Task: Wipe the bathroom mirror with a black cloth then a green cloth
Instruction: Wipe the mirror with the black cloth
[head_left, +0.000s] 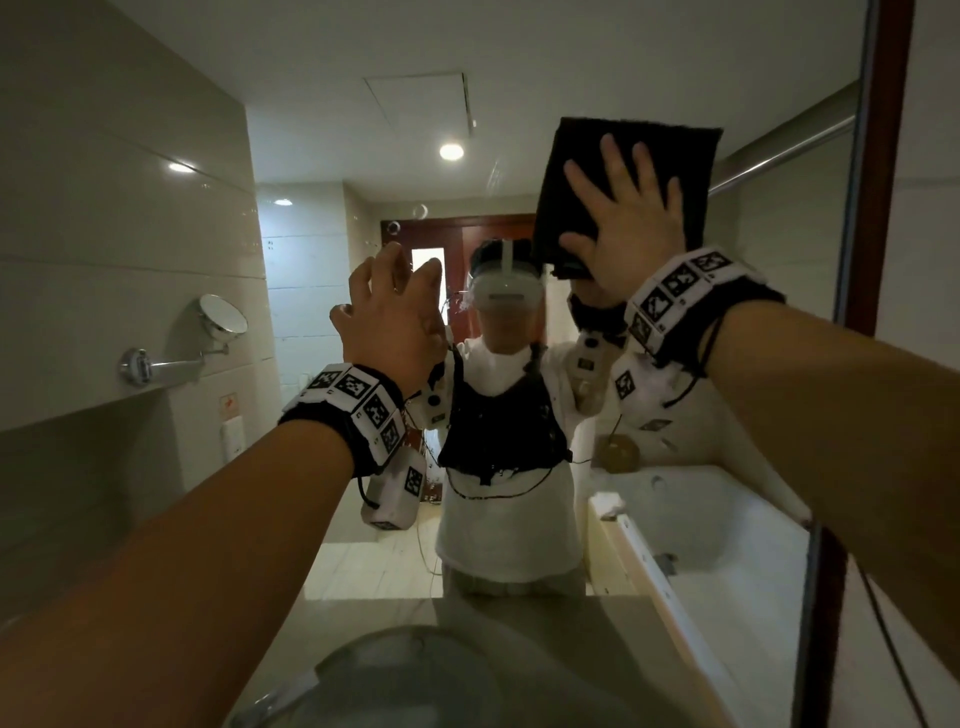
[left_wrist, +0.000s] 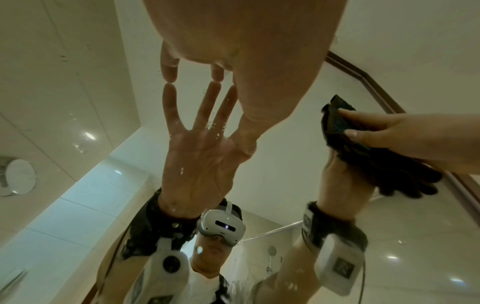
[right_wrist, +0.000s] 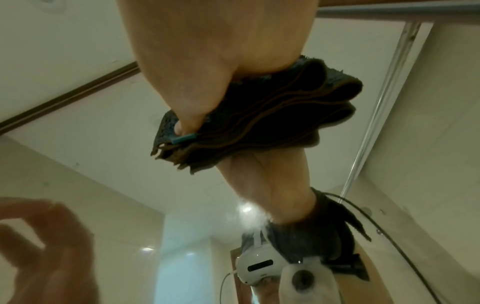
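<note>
The bathroom mirror (head_left: 519, 93) fills the wall in front of me, with water drops on the glass (left_wrist: 218, 123). My right hand (head_left: 628, 218) presses a folded black cloth (head_left: 597, 156) flat against the upper right of the mirror, fingers spread straight over it. The right wrist view shows the cloth's stacked folds (right_wrist: 272, 115) under my right hand (right_wrist: 194, 61), the thumb on its corner. My left hand (head_left: 389, 306) is bare and touches the glass left of the cloth. Its fingertips (left_wrist: 168, 76) meet their reflection. No green cloth shows in any view.
A round shaving mirror (head_left: 223, 314) on a metal arm sticks out from the tiled wall at the left. The sink basin (head_left: 415, 675) lies below on the counter. The mirror's dark wooden frame (head_left: 883, 156) runs down the right side. A bathtub shows in the reflection.
</note>
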